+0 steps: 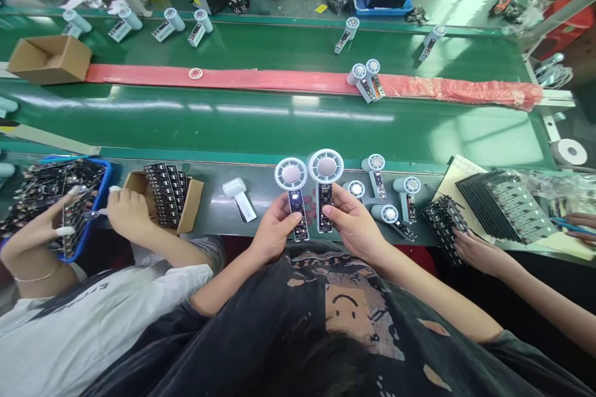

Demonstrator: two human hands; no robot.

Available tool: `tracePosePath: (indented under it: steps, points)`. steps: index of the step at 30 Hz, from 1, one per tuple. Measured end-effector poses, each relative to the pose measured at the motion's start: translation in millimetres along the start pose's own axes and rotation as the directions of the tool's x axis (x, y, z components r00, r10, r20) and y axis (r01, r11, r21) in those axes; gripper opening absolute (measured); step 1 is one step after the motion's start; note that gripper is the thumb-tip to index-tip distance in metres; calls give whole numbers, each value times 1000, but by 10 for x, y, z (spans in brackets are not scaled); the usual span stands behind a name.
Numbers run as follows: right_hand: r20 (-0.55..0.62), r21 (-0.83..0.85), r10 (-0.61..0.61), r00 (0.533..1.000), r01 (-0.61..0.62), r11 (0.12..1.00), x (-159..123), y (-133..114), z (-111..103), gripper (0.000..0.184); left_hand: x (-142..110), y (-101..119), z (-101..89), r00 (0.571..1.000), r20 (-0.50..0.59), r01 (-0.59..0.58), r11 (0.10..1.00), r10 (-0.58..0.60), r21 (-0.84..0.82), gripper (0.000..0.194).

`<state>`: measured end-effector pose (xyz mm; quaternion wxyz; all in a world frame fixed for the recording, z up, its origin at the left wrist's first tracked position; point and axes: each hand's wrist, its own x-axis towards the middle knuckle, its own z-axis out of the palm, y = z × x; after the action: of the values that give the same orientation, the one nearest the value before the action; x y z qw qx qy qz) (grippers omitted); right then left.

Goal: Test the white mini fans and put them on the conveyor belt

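Observation:
My left hand (274, 223) is closed round the handle of a small handheld fan (291, 174), its round grille facing up and its circuit board bare. A light glows on that board. In my right hand (354, 221) is a second handheld fan (326, 165), also with an exposed board, the thumb pressed on its lower part. The two fans stand side by side, heads away from me. Left of them a white fan (234, 187) lies on the bench. Several more open fans, one of them a fan (374, 163) with its board showing, lie to the right.
Beyond the bench runs a green conveyor (261, 127) with a red strip (288, 79) and a cardboard box (69, 65). At left, a co-worker handles boards over a blue bin (100, 198), beside a board-filled box (190, 208). Another co-worker's hand (479, 251) holds boards at right.

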<state>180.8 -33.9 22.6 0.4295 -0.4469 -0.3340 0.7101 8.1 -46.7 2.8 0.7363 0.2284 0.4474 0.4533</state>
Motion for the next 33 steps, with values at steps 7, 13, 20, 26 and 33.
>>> tracePosePath:
  steps: [7, 13, 20, 26, 33]
  points:
    - [-44, 36, -5, 999, 6, 999, -66, 64, 59, 56, -67, 37, -65, 999, 41, -10, 1000, 10, -8, 68]
    - [-74, 75, -12, 997, 17, 997, -90, 85, 93, 56, -66, 40, -129, 995, 91, -41, 999, 41, -5, 67]
    - [-70, 116, -16, 997, 24, 993, -116, 88, 170, 55, -100, 44, -206, 988, 128, -91, 996, 90, 7, 64]
    - [-48, 117, -42, 998, 48, 992, -150, 129, 226, 54, -147, 56, -268, 981, 147, -135, 991, 131, 21, 64]
    - [-23, 103, -97, 995, 99, 990, -162, 201, 281, 51, -218, 89, -313, 973, 183, -152, 988, 143, 39, 63]
